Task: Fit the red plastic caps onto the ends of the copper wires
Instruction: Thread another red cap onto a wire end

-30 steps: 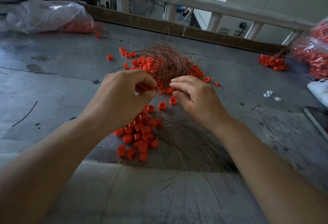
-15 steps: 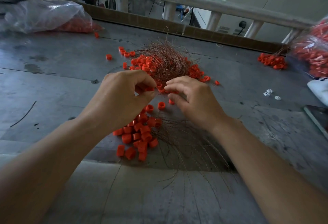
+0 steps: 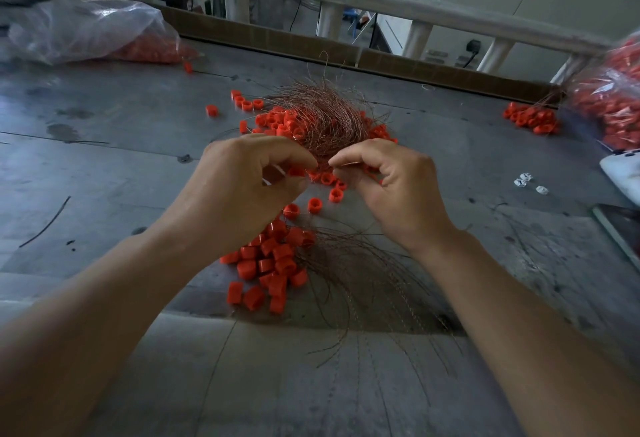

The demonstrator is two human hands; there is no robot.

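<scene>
My left hand [image 3: 242, 183] pinches a red cap [image 3: 297, 172] between thumb and curled fingers at the table's middle. My right hand [image 3: 391, 187] faces it a few centimetres away, its fingertips pinching a thin copper wire [image 3: 341, 163]. Just beyond both hands lies a tangled heap of copper wires [image 3: 322, 117] mixed with loose red caps [image 3: 277, 123]. Below the hands sits a pile of capped wires [image 3: 273, 263], their copper strands [image 3: 363, 291] fanning toward me.
A clear bag of red caps [image 3: 97, 34] lies at the far left. Another bag of caps [image 3: 613, 104] sits at the far right, with a small cap cluster [image 3: 530, 119] beside it. Small white pieces [image 3: 526, 182] and a dark flat object [image 3: 620, 225] lie right. A cardboard strip [image 3: 381, 58] lines the table's back.
My right hand has lifted off the table and turned, its fingertips now raised toward the left hand's. The left hand has stayed nearly in place with its cap.
</scene>
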